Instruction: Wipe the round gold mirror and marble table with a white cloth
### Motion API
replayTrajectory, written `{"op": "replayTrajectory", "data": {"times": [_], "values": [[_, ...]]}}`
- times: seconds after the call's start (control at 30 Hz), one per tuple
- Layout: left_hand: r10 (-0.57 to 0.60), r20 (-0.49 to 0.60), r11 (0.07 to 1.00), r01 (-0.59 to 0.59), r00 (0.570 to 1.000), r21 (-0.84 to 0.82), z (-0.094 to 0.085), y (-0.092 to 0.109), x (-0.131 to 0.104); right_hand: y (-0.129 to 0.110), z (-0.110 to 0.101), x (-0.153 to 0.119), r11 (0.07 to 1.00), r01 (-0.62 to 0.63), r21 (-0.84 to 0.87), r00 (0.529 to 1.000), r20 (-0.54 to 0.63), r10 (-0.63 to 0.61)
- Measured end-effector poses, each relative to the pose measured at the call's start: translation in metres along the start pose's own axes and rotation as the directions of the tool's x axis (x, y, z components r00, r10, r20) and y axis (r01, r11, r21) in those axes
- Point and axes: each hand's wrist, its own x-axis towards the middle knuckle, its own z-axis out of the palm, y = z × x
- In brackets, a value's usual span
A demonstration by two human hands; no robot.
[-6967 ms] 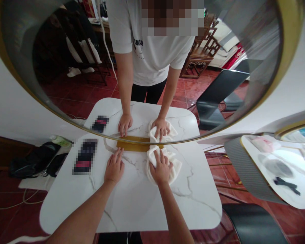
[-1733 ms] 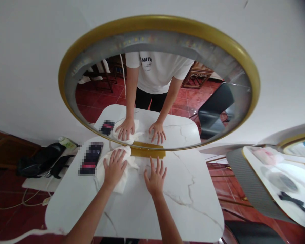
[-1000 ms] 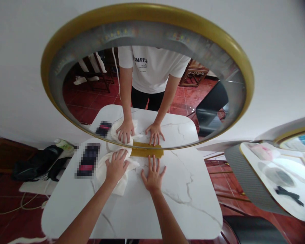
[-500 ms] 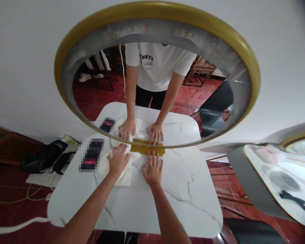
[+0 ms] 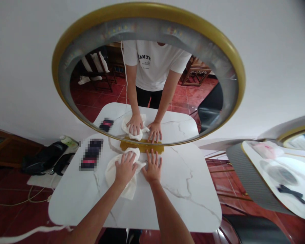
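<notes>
Cloth: spread in a bunched heap on the table [image 5: 200,217], the cloth [image 5: 112,173] lies left of centre, just in front of the base [image 5: 143,146] at the far edge.
Left hand: laid palm-down over the cloth, the left hand [image 5: 125,168] is seen with fingers slightly parted and bent over the far folds; whether fabric is pinched beneath cannot be told.
Right hand: nothing is held; the right hand [image 5: 153,170] is set palm-down with fingers spread, their tips at the base's near side. Contact with the base cannot be told.
Cloth's corner: pointed toward the right thumb; touching or merely close cannot be told.
Slab: a dark, pixelated slab [image 5: 92,154] is left toward the far left corner, apart from the cloth.
Wiping: by judgement, the surface before the base is being wiped.
Next stroke: even palm pressure seems called for, with the slab avoided and the base's edge not snagged.
</notes>
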Motion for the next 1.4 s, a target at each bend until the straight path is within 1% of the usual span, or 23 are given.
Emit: {"op": "replayTrajectory", "data": {"times": [0.07,0.13,0.23,0.33,0.43,0.53,0.63,0.77,0.9,1.0,1.07,1.13,1.27,1.33,1.4], "values": [[0.014,-0.009,1.0,-0.014,1.0,0.003,0.001,0.0,-0.002,0.0,-0.001,0.0,1.0,-0.002,0.005,1.0,-0.001,0.002],[0.001,-0.019,1.0,-0.001,1.0,0.011,0.001,-0.003,0.001,-0.001,-0.002,0.0,1.0,-0.007,0.025,1.0,-0.02,0.007],[-0.072,-0.032,0.997,0.073,0.997,0.021,-0.003,-0.014,0.012,-0.001,-0.002,-0.001,0.998,-0.016,0.064,0.998,-0.053,0.019],[-0.133,-0.045,0.991,0.135,0.99,0.027,-0.009,-0.025,0.027,-0.001,-0.003,-0.001,0.996,-0.012,0.093,0.998,-0.061,0.018],[-0.162,-0.048,0.986,0.163,0.986,0.03,-0.014,-0.032,0.037,-0.001,-0.003,-0.001,0.994,-0.017,0.111,0.998,-0.057,0.023],[-0.168,-0.043,0.985,0.169,0.985,0.033,-0.015,-0.033,0.038,-0.001,-0.004,-0.001,0.992,-0.022,0.121,0.998,-0.064,0.029],[-0.137,-0.033,0.989,0.139,0.99,0.05,-0.012,-0.029,0.031,-0.001,-0.002,-0.002,0.993,-0.021,0.12,0.997,-0.075,0.03],[-0.073,0.003,0.994,0.072,0.997,0.083,-0.006,-0.018,0.018,0.0,0.0,-0.001,0.995,-0.018,0.098,0.997,-0.073,0.026],[0.026,0.066,0.996,-0.032,0.998,0.083,-0.001,-0.003,0.006,0.001,0.001,-0.001,0.998,-0.002,0.057,0.998,-0.059,0.006],[0.084,0.079,0.994,-0.089,0.993,0.064,-0.001,0.006,0.003,0.001,0.001,-0.001,0.999,0.005,0.052,0.999,-0.051,-0.002],[0.082,0.072,0.994,-0.086,0.994,0.061,-0.002,0.006,0.005,0.001,0.001,-0.001,0.998,0.003,0.058,0.999,-0.05,0.0],[0.047,0.065,0.996,-0.051,0.997,0.068,-0.004,0.002,0.01,0.001,0.001,-0.001,0.998,-0.006,0.064,0.999,-0.052,0.009],[-0.045,0.041,0.995,0.041,0.998,0.089,-0.011,-0.014,0.025,0.0,0.002,-0.001,0.997,-0.012,0.072,0.998,-0.063,0.017],[-0.058,0.03,0.994,0.055,0.998,0.098,-0.013,-0.022,0.031,0.0,0.002,-0.001,0.997,-0.012,0.08,0.997,-0.069,0.018],[-0.047,0.019,0.993,0.045,0.999,0.107,-0.014,-0.027,0.034,0.0,0.002,-0.001,0.996,-0.018,0.086,0.997,-0.075,0.024]]}}
